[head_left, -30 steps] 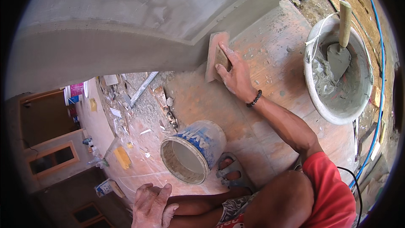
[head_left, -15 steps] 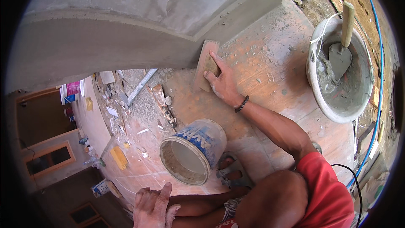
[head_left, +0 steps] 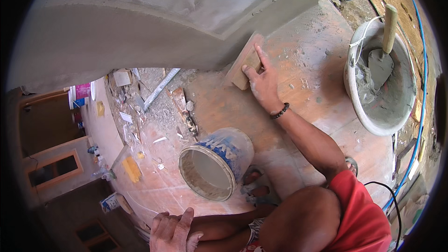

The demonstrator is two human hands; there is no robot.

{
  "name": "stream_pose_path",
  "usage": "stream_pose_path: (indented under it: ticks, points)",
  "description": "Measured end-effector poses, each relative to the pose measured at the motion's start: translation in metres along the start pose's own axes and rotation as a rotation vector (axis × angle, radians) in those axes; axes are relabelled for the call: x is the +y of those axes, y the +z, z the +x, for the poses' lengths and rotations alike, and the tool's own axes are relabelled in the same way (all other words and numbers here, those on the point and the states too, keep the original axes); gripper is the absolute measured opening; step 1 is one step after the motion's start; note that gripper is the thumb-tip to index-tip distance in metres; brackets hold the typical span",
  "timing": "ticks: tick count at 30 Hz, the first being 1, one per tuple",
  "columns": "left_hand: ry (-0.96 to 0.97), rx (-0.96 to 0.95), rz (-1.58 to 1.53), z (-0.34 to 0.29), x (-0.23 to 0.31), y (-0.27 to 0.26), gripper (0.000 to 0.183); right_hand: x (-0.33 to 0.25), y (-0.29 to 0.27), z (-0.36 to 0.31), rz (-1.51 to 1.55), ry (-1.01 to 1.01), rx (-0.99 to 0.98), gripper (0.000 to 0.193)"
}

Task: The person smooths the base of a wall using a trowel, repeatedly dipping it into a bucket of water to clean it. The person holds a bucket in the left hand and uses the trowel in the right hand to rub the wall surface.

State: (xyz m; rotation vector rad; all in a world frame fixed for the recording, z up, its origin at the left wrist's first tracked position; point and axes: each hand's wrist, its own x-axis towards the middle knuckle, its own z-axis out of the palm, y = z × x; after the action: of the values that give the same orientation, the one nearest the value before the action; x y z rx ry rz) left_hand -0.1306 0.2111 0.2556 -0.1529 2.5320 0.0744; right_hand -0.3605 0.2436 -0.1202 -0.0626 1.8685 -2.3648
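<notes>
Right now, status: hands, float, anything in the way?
Right hand gripping float, low at wall. Left hand away from float, palm hidden. Pail between the hands, apart from float.

The right arm (head_left: 308,140) reaches from the near right toward the far middle, elbow bent. The right hand (head_left: 266,83) grips, its index finger (head_left: 262,57) stretched out, thumb (head_left: 249,72) apart. Near left, the left hand (head_left: 171,233) shows its back, fingers loosely bent, holding nothing.
</notes>
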Motion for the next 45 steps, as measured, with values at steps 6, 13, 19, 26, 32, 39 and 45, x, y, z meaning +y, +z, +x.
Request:
stream_pose_path:
  ticks: [6,13,19,26,32,39,45]
  points:
    - [-0.161,-0.108,0.054,-0.005,0.007,0.009,0.065,-0.007,0.016,0.031,-0.171,-0.073,0.112,0.066]
    - [0.194,0.095,-0.103,-0.034,-0.021,0.01,0.069,-0.037,-0.011,-0.029,0.205,0.309,-0.279,0.061]
    - [-0.314,1.021,-0.688,-0.014,-0.101,0.083,0.05,-0.149,-0.072,-0.011,0.581,0.635,-0.639,0.062]
    - [-0.607,0.992,-1.264,0.02,-0.142,0.2,0.061,-0.236,0.046,-0.051,-0.515,0.204,-1.708,0.044]
    - [-0.566,0.972,-1.428,0.05,-0.139,0.21,0.056,-0.181,0.118,-0.147,-1.179,-0.54,-1.913,0.019]
    - [-0.498,0.832,-1.401,0.061,-0.139,0.241,0.068,-0.188,0.111,-0.131,-1.043,-0.548,-2.032,0.011]
    - [-0.432,0.835,-1.433,0.085,-0.118,0.252,0.07,-0.272,0.023,-0.061,-0.862,0.049,-1.595,0.059]
